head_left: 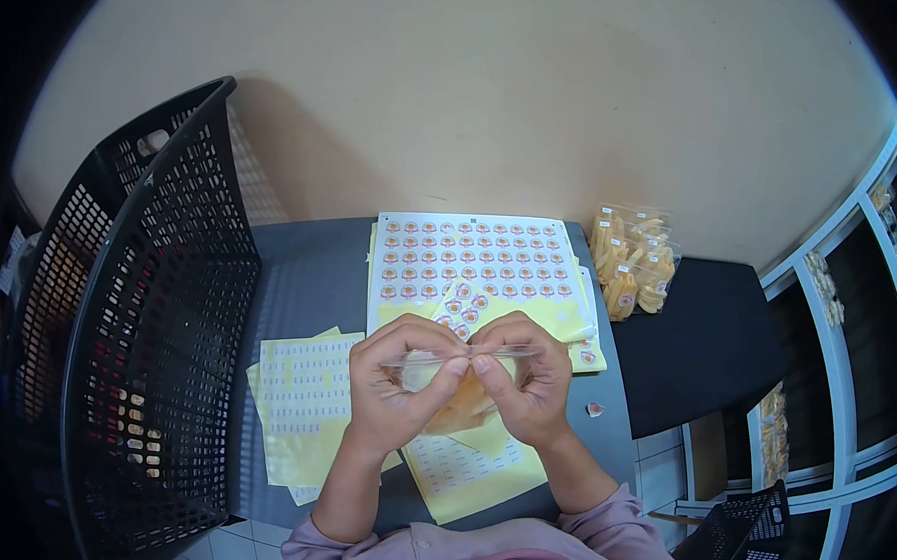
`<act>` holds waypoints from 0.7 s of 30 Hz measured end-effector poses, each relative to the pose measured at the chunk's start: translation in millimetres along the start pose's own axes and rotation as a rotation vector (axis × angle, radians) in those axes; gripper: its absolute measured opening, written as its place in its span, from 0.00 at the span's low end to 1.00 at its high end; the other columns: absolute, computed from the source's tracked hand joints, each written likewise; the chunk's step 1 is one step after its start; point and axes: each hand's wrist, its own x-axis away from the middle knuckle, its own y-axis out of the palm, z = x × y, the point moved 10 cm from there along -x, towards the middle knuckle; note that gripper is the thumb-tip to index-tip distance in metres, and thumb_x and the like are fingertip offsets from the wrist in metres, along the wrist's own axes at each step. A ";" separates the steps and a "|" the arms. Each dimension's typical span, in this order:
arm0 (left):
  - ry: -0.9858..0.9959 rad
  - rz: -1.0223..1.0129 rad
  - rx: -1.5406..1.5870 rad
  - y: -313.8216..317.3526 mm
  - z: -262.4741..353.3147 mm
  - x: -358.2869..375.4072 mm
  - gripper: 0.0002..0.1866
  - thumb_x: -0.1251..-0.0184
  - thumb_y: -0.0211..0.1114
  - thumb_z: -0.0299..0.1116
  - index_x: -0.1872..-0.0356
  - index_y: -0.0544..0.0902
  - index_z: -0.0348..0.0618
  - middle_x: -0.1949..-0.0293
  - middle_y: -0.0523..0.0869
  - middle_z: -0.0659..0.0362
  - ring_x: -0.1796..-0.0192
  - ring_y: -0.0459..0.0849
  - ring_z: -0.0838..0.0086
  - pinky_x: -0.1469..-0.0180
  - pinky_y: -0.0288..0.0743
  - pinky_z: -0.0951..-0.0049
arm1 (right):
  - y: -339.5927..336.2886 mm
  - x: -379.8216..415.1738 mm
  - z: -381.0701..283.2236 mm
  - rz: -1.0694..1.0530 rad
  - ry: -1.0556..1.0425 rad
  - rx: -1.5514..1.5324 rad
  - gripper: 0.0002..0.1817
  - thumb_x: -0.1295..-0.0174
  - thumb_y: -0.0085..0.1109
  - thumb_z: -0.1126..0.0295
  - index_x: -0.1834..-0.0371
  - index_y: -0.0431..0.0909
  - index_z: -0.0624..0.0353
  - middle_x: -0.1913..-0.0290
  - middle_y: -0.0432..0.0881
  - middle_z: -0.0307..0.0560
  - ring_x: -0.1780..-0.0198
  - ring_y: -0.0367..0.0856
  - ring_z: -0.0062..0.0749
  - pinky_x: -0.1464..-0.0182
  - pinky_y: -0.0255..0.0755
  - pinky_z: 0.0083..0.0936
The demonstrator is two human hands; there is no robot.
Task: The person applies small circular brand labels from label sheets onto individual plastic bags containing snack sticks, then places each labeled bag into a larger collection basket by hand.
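Note:
Between my two hands is a clear plastic bag (460, 413) with pale orange-yellow pieces inside. My left hand (404, 378) pinches its top edge from the left. From the other side, my right hand (519, 378) grips the same edge, and both thumbs meet near the middle. The bag hangs above yellow-backed label sheets (475, 471) on the grey table (309, 264). Just beyond the hands lies a large sheet of round printed stickers (470, 251), with a smaller cut piece of stickers (463, 303) on top. The hands hide part of both.
A tall black plastic basket (167, 298) stands at the left. More small-label sheets (308, 394) lie left of my hands. Filled clear bags (632, 263) are piled at the back right, near a black surface (701, 341). One loose sticker (594, 409) sits near the right edge. White-framed shelving (827, 327) stands farther right.

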 end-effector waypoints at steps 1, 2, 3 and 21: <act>0.016 -0.035 -0.012 2.9 1.9 -0.7 0.05 0.56 0.61 0.20 0.75 0.76 0.36 0.73 0.79 0.56 0.68 0.78 0.75 0.62 0.71 0.77 | 0.4 -0.2 0.5 -0.001 -0.001 0.001 0.04 0.51 0.55 0.80 0.71 0.71 0.64 0.71 0.75 0.46 0.67 0.73 0.25 0.61 0.67 0.20; 0.018 -0.035 -0.010 1.9 0.8 -0.6 0.05 0.56 0.61 0.20 0.75 0.76 0.36 0.73 0.79 0.56 0.68 0.78 0.75 0.62 0.71 0.77 | 1.3 0.2 3.5 -0.002 0.020 -0.031 0.04 0.50 0.53 0.80 0.70 0.71 0.64 0.70 0.74 0.45 0.66 0.72 0.25 0.60 0.66 0.20; 0.003 -0.039 0.092 0.4 -2.9 0.0 0.05 0.54 0.59 0.19 0.73 0.75 0.36 0.72 0.78 0.56 0.67 0.76 0.75 0.61 0.69 0.77 | 1.8 0.3 6.1 -0.003 0.041 -0.063 0.04 0.49 0.52 0.80 0.69 0.70 0.63 0.70 0.74 0.45 0.66 0.72 0.25 0.59 0.66 0.21; 0.100 -0.029 0.008 -5.4 2.7 1.5 0.04 0.50 0.54 0.18 0.71 0.72 0.36 0.70 0.74 0.55 0.67 0.73 0.75 0.62 0.66 0.78 | -6.7 0.7 -7.4 0.073 -0.092 0.024 0.04 0.50 0.53 0.81 0.71 0.70 0.65 0.70 0.75 0.48 0.67 0.74 0.28 0.62 0.68 0.22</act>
